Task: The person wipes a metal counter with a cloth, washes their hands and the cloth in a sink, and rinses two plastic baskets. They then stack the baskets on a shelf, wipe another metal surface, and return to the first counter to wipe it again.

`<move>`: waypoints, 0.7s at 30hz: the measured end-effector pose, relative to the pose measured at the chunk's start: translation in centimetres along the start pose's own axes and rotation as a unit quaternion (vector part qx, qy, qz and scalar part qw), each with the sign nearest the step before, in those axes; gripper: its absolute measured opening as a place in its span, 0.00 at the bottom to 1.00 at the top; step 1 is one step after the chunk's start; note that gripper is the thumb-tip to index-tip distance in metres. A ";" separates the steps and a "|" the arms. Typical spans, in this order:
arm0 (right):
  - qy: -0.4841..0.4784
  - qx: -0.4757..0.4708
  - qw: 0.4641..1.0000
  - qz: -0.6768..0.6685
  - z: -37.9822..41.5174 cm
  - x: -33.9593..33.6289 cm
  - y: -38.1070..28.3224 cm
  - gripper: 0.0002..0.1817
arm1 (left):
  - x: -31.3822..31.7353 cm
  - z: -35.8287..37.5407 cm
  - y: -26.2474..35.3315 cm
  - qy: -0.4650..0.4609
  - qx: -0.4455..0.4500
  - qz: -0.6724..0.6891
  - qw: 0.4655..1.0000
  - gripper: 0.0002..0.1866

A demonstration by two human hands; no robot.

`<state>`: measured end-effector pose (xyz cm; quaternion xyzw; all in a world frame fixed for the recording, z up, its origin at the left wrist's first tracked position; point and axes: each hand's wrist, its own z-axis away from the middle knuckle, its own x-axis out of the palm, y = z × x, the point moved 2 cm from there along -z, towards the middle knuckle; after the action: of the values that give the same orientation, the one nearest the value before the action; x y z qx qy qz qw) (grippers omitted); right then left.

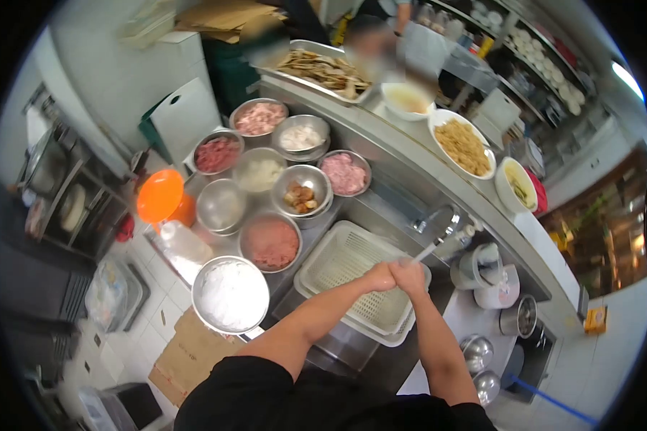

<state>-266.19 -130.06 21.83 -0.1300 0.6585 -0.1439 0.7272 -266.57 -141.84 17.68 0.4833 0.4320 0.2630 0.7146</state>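
Note:
My left hand (pixel 379 276) and my right hand (pixel 408 276) are clasped together, fingers closed against each other, with no object showing between them. The hands are above a white perforated plastic basket (pixel 334 264) that sits in a white tub in the metal sink. Just beyond them, the chrome faucet (pixel 449 218) curves over the sink. From it a pale streak, which looks like running water, reaches my right hand. The inner sides of both hands are hidden.
Left of the sink stand metal bowls of ground meat (pixel 274 244), sliced red meat (pixel 218 153) and white powder (pixel 231 294), beside an orange container (pixel 164 197). On the upper ledge are a tray of brown strips (pixel 326 72) and a bowl of noodle-like food (pixel 461 147). Pots (pixel 517 316) stand right.

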 end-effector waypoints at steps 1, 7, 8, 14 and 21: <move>0.016 0.028 0.997 -0.064 0.6 -1.5 -1.4 0.19 | 0.0 -0.2 0.1 -0.020 0.008 -0.002 1.000 0.08; -0.009 0.129 0.952 -0.276 0.3 1.6 -0.3 0.20 | -2.3 -0.2 0.4 -0.117 -0.185 0.245 0.945 0.16; -0.051 0.188 0.873 -0.447 0.4 2.5 0.1 0.21 | -2.3 -0.3 0.2 -0.101 -0.192 0.193 0.957 0.24; -0.066 0.266 0.601 -0.751 -0.2 5.0 4.0 0.13 | -2.1 2.4 1.9 0.168 0.155 -0.270 0.935 0.52; -0.353 0.289 0.634 -0.624 0.9 4.0 2.1 0.27 | 0.1 2.1 0.7 0.044 0.303 -0.315 0.898 0.35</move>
<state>-264.83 -129.60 17.45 -0.3342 0.0381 -0.6892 0.6418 -264.71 -142.48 18.63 0.5031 0.6518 -0.0985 0.5589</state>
